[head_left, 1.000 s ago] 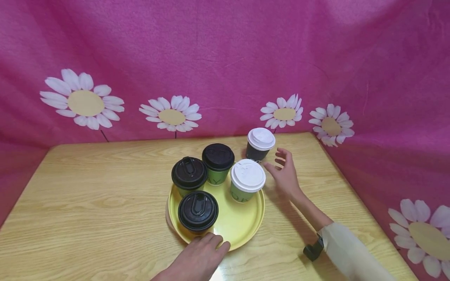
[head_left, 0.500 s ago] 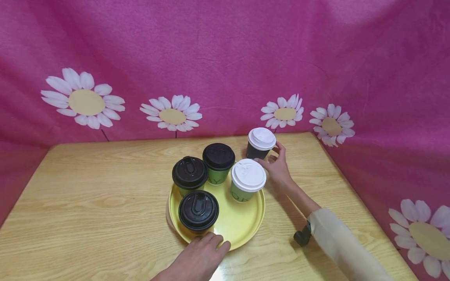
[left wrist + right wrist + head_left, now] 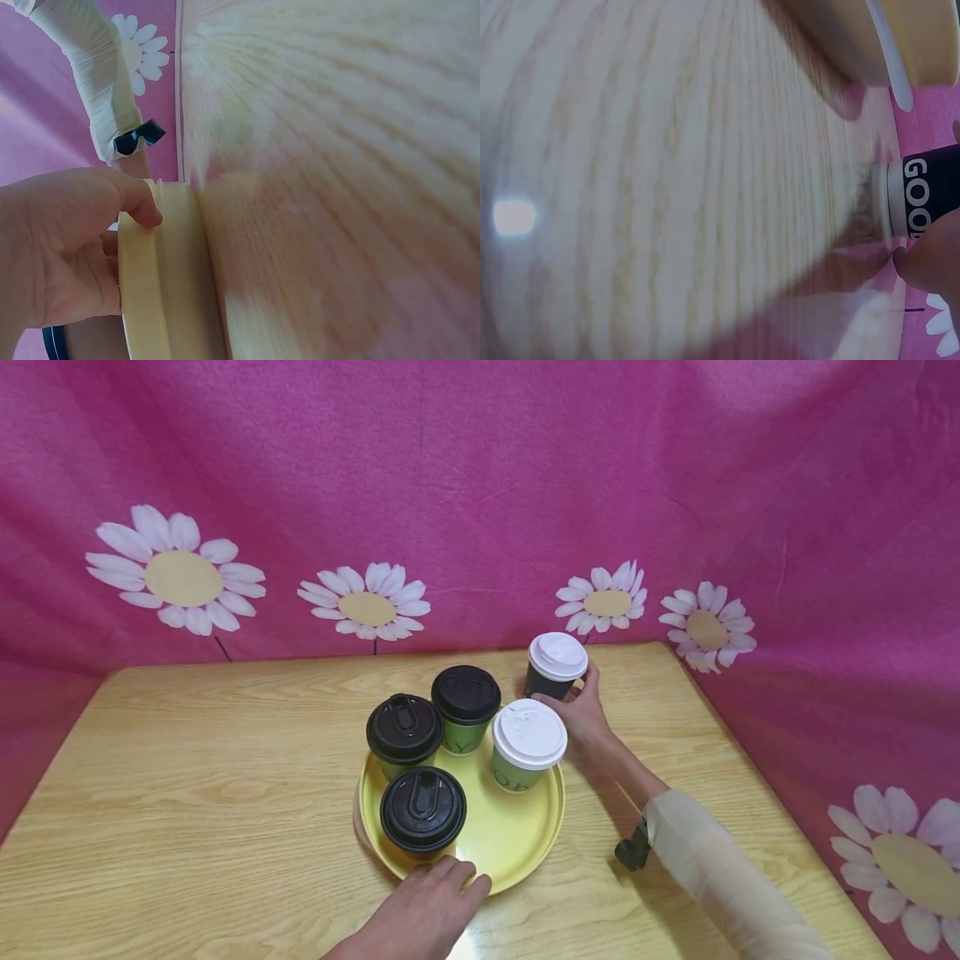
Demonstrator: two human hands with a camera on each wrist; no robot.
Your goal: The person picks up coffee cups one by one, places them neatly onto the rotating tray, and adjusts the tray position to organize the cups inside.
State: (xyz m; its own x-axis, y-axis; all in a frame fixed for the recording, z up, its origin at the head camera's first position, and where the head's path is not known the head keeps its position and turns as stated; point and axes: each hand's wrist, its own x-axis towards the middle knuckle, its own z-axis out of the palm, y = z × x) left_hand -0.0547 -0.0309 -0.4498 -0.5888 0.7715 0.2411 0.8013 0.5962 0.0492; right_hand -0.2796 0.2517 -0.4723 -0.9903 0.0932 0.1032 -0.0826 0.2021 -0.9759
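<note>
My left hand (image 3: 429,902) holds the near rim of a round yellow tray (image 3: 513,839). In the left wrist view the thumb lies on the outside of the tray wall (image 3: 142,292), with the fingers over the rim. Behind the tray, a black paper coffee cup with a white lid (image 3: 558,657) stands upright on the table. My right hand (image 3: 587,717) grips that cup from its right side, thumb in front and fingers behind. Part of the word "GOOD" shows on the cup (image 3: 928,191) in the right wrist view.
On the tray stand a green cup with a white lid (image 3: 529,735) and three cups with black lids, at the back (image 3: 466,695), left (image 3: 405,729) and front left (image 3: 423,810). A pink daisy curtain (image 3: 480,510) borders the wooden table (image 3: 225,777) behind and at the right.
My right hand has moved left and closed around the black cup with the white lid. The left hand, tray and cups have not moved.
</note>
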